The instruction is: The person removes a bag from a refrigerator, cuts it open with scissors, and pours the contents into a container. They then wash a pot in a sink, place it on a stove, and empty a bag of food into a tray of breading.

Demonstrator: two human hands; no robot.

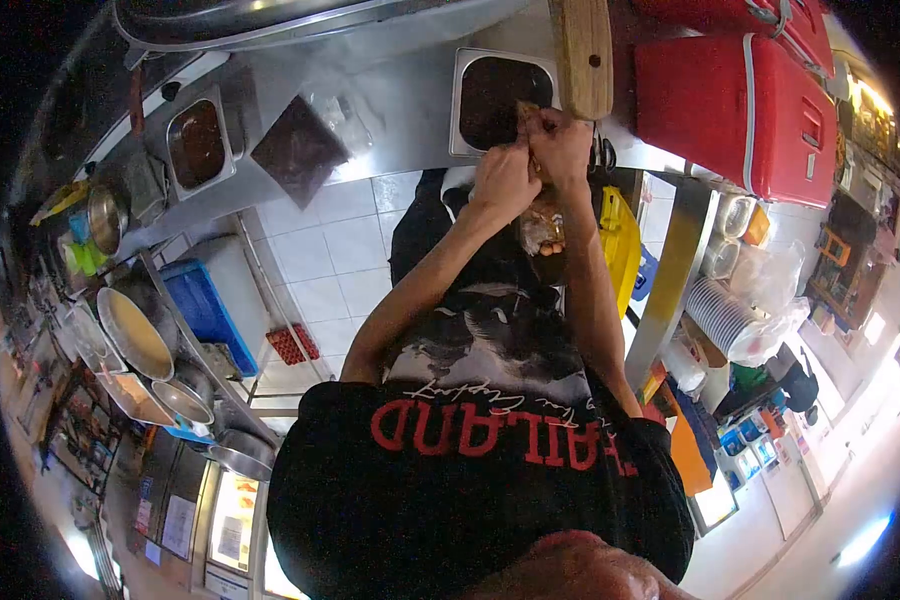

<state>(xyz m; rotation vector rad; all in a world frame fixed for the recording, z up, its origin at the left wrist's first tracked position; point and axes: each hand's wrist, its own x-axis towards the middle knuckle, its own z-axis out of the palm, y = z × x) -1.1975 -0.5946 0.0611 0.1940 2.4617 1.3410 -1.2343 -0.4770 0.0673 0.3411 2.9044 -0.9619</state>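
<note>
Your right hand point(562, 152) has its fingers pinched on a brown piece point(525, 112); your left hand's point(504, 186) curl close, grip unclear (work gently, over the pan point(456, 102)).

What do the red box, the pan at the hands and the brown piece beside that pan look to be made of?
Red box: probably plastic or coated fabric, smooth with a soft sheen; the look leaves it open.
Pan: likely stainless steel, given its silvery, reflective rim.
Brown piece: apparently wood, worn and unglossy, with lengthwise grain-like streaks.
</note>
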